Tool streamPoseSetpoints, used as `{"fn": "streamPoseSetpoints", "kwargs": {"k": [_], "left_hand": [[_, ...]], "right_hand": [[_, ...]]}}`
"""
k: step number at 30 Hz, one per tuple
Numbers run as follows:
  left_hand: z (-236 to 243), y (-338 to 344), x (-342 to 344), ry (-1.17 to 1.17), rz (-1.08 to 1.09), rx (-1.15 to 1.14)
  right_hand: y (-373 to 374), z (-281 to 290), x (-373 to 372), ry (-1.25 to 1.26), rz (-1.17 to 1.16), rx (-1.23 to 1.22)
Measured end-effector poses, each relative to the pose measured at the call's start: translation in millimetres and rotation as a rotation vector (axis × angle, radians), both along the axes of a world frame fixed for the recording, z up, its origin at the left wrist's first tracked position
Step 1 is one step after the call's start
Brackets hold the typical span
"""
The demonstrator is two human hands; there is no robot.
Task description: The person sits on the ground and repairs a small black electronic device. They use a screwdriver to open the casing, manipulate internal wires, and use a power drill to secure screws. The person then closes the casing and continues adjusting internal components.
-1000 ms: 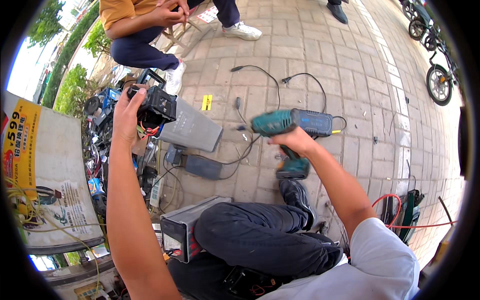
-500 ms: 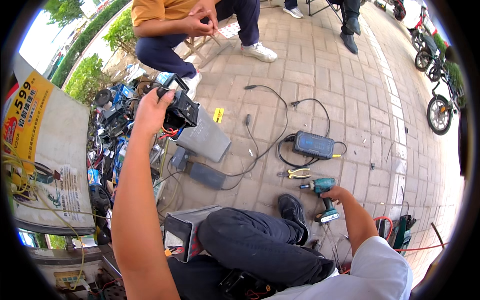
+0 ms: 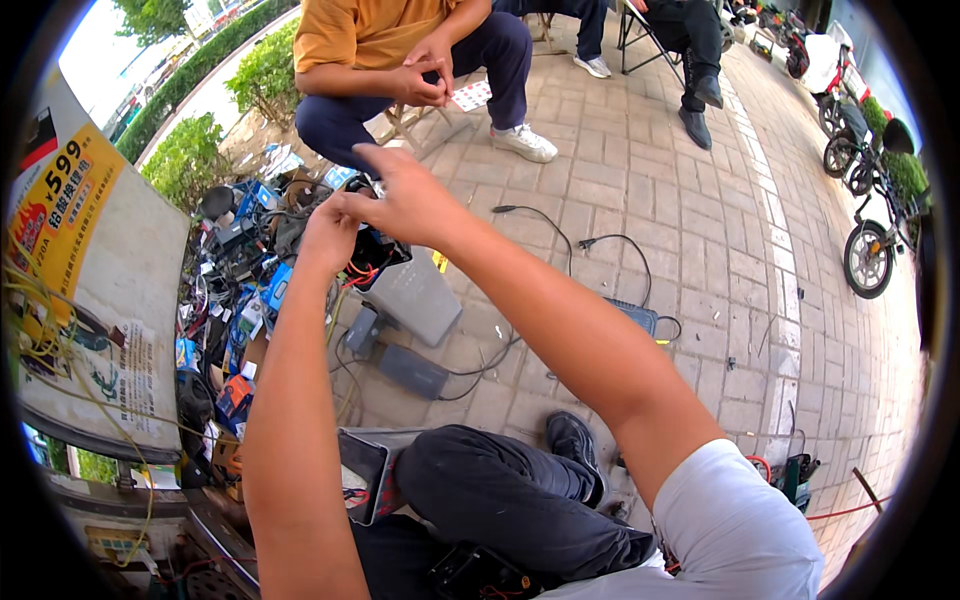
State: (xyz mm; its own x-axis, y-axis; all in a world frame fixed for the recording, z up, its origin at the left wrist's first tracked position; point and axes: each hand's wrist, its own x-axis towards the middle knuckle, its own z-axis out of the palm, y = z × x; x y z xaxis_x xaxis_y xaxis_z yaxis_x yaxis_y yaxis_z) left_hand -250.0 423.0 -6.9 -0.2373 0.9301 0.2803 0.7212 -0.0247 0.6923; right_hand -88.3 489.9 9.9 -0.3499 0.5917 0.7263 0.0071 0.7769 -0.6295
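Brick pavement (image 3: 665, 200), head view: an outdoor walkway of pale blocks; green shrubs (image 3: 190, 160) at upper left; a seated person (image 3: 345, 40) in an orange top just beyond the hands; parked bikes (image 3: 868, 255) at far right.
Parts heap (image 3: 240, 270): cables, boxes and dark scraps, jumbled along the left beside a pale panel (image 3: 145, 290) with a yellow poster.
Handwork: the step seems to be close work at the black top of a case, both hands meeting there; the next move probably calls for one hand to steady the case, the other to work gently and clear of the wires.
Left hand (image 3: 330, 235): bent inward against the black top, only a little open; its fingertips are hidden, so whether it grips cannot be told.
Right hand (image 3: 405, 200): reaching across, partly open, one finger stretched away and the thumb meeting the left hand; cannot tell if it holds anything.
Grey case (image 3: 418, 305): on the pavement ahead, left of centre; smooth, plain, box-shaped; whether upright or leaning is unclear.
Black top (image 3: 378, 243): dark and partly covered by the hands; orange-red wires (image 3: 361, 272) loop at its edge.
Adapter (image 3: 412, 373): a dark grey block with a cable, lying on the near side of the case.
Knee: dark trousers (image 3: 510, 480); a second box (image 3: 384, 490), open, just left of it.
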Motion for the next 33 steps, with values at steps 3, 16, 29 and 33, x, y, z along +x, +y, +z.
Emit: {"fn": "streamPoseSetpoints", "kwargs": {"k": [3, 16, 29, 33], "left_hand": [[-2.2, 3.1, 0.5, 0.087, 0.154, -0.092], [11.6, -13.7, 27.9, 0.372, 0.042, -0.182], [-22.9, -5.2, 39.2, 0.532, 0.176, 0.082], [-27.6, -4.1, 34.3, 0.589, 0.157, 0.102]], "right_hand": [[8.1, 19.1, -14.8, -0.361, 0.239, -0.284], [-6.4, -94.0, -3.3, 0.153, -0.069, -0.606], [-37.0, -133.1, -6.4, 0.118, 0.132, -0.820], [-54.5, -131.5, -11.4, 0.243, 0.033, -0.863]]}}
